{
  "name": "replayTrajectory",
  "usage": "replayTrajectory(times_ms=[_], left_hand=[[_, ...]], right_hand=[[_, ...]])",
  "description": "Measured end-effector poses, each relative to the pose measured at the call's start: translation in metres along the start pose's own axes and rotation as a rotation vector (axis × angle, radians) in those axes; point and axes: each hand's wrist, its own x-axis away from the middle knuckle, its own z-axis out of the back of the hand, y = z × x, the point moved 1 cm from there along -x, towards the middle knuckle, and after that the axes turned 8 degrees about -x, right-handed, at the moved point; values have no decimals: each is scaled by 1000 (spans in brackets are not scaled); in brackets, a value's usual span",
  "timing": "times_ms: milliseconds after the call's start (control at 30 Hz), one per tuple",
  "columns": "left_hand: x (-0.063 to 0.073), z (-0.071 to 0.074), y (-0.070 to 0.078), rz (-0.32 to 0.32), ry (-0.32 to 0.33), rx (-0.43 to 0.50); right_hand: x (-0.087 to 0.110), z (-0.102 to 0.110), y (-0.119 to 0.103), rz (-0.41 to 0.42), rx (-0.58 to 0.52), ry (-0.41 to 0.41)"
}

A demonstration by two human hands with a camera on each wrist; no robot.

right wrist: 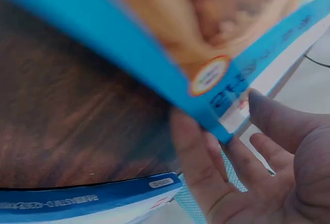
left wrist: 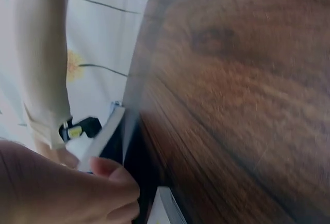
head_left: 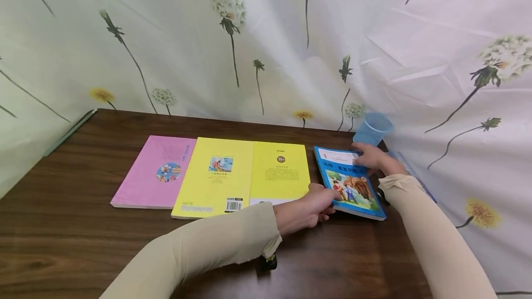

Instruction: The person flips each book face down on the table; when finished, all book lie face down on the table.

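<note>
A blue book (head_left: 349, 181) with an illustrated cover is tilted slightly, its cover facing up, at the right of the table. My left hand (head_left: 311, 204) grips its lower left corner, thumb on the cover. At the upper right corner my right hand (head_left: 374, 157) pinches the book; the right wrist view shows the thumb (right wrist: 273, 115) on the cover and fingers beneath. Just left of my left hand lies a yellow book (head_left: 280, 165), partly covered by that arm. Another yellow book (head_left: 214, 174) and a pink book (head_left: 154, 172) lie farther left.
A translucent blue cup (head_left: 374, 128) stands at the back right corner, behind my right hand. Another blue-edged book (right wrist: 93, 203) shows low in the right wrist view. A floral curtain (head_left: 187, 50) hangs along the back and right of the brown table (head_left: 62, 225).
</note>
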Motion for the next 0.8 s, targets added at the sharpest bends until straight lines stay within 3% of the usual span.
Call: replayTrajectory(times_ms=[133,233,367,467,567,700,800], left_hand=[[-4,3,-1,-36,-56,-59],[-7,4,-3,-68,-62,-108],[-9,4,-6,-121,-39,-128],[-8,3,-7,-177,-35,-110],[-6,0,-8,-227,-35,-110],[-3,-3,-8,-275,-27,-126],[-2,-4,-7,-305,-23,-131]], right_hand=[[2,-1,-9,65,154,57],[4,-4,-31,116,272,107],[7,-18,-73,168,327,60],[7,-35,-101,152,406,15],[6,-51,-118,86,492,30],[6,-61,-127,26,542,96],[7,-59,-126,42,528,137]])
